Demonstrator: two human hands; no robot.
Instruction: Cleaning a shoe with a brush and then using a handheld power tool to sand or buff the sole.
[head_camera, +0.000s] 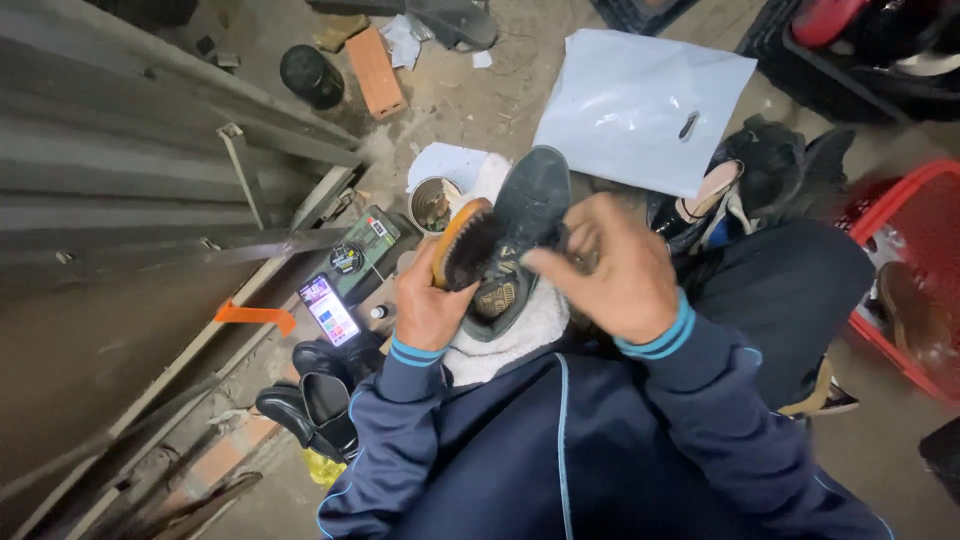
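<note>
My left hand (428, 305) grips a wooden shoe brush (462, 245) with dark bristles, pressed against a dark shoe (525, 215). My right hand (615, 270) holds that shoe, sole toward me, over a white cloth (515, 335) on my lap. Both sleeves are dark blue with light blue cuff stripes.
An open tin (434, 203), a lit phone (328, 310) and a green box (365, 240) lie at left. Black shoes (315, 400) sit below them. A white plastic bag (640, 100) lies ahead, more shoes (760, 170) and a red basket (915, 270) at right. A metal shutter (120, 150) fills the left.
</note>
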